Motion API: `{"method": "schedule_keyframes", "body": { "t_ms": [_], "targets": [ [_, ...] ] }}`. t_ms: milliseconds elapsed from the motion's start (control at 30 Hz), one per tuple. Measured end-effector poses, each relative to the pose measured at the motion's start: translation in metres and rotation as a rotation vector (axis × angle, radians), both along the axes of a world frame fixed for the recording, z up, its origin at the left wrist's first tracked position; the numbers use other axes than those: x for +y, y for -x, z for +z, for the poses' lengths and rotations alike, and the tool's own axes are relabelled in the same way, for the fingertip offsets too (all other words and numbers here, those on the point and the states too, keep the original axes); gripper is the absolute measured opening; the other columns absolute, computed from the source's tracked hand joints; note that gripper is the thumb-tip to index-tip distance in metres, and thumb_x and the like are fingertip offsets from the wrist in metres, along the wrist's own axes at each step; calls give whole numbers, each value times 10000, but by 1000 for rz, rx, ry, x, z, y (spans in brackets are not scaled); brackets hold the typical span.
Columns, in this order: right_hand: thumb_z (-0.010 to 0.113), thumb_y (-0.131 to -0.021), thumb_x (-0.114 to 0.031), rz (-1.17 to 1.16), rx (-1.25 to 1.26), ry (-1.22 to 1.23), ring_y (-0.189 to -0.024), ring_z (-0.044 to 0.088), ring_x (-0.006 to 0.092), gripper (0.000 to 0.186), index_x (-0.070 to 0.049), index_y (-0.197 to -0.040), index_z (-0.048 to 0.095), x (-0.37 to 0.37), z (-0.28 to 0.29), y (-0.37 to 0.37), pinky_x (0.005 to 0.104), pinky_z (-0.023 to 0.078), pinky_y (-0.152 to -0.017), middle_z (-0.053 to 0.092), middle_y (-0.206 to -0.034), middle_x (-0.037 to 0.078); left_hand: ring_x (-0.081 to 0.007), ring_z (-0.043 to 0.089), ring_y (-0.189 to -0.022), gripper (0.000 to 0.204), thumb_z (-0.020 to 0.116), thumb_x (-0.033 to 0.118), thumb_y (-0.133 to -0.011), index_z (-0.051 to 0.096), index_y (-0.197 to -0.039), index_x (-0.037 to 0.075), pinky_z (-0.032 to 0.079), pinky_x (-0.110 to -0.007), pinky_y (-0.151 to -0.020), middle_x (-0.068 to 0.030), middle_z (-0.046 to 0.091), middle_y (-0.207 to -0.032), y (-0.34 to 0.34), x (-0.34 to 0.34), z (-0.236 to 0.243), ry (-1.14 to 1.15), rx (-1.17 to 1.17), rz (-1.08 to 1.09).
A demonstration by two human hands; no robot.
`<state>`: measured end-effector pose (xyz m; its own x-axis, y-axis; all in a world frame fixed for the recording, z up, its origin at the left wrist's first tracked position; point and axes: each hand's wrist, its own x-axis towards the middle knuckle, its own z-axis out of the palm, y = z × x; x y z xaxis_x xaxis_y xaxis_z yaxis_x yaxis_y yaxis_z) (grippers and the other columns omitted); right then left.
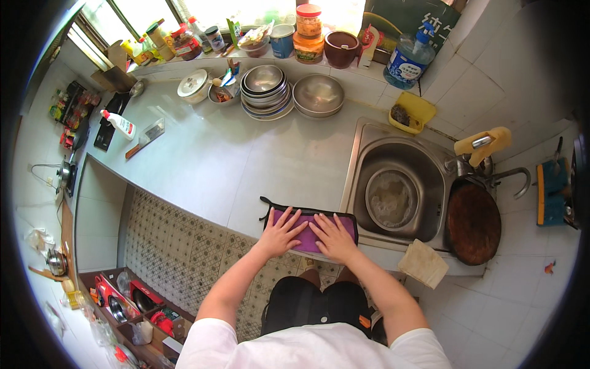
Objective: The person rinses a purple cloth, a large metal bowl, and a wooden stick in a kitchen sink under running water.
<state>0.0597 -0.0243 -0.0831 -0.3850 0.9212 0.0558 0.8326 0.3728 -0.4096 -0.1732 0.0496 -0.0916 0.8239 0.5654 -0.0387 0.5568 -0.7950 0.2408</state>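
Note:
A flat purple cloth with black edging lies at the front edge of the counter, left of the sink; a black strap sticks out from its far left corner. It may be a folded cloth or a pouch; I cannot tell which. My left hand rests flat on its left part, fingers spread. On its right part lies my right hand, also flat with the fingers apart. Both palms press down and hide much of the purple surface. Neither hand grasps anything.
The steel sink holds a basin of cloudy water. A round brown board leans right of it. Stacked bowls stand at the back. A cleaver and a white spray bottle are on the left.

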Motion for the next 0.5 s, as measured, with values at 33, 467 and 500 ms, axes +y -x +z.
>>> {"method": "schedule_keyframes", "body": {
  "t_ms": [33, 467, 500],
  "targets": [
    [594, -829, -267, -33, -26, 3, -1391, 271, 216, 645, -148, -1420, 367, -2, -2, 6, 469, 167, -1146, 317, -1491, 81, -317, 178, -1418, 596, 494, 462, -892, 365, -1434, 251, 69, -676, -1067, -84, 247, -1528, -2, -3, -1, 9, 1, 31],
    [551, -793, -127, -464, 89, 89, -1366, 314, 268, 649, -93, -1414, 364, -56, -12, -34, 464, 211, -1131, 335, -1472, 128, -318, 196, -1411, 595, 487, 358, -891, 372, -1421, 116, 76, -614, -1097, -114, 266, -1516, -112, -57, -6, 131, -83, 118],
    [554, -793, -127, -473, 46, 112, -1365, 313, 279, 650, -91, -1413, 364, -69, -8, -44, 466, 211, -1130, 340, -1468, 131, -312, 196, -1412, 598, 489, 362, -889, 372, -1421, 113, 85, -611, -1097, -116, 264, -1517, -117, -71, -7, 134, -82, 89]
  ]
}}
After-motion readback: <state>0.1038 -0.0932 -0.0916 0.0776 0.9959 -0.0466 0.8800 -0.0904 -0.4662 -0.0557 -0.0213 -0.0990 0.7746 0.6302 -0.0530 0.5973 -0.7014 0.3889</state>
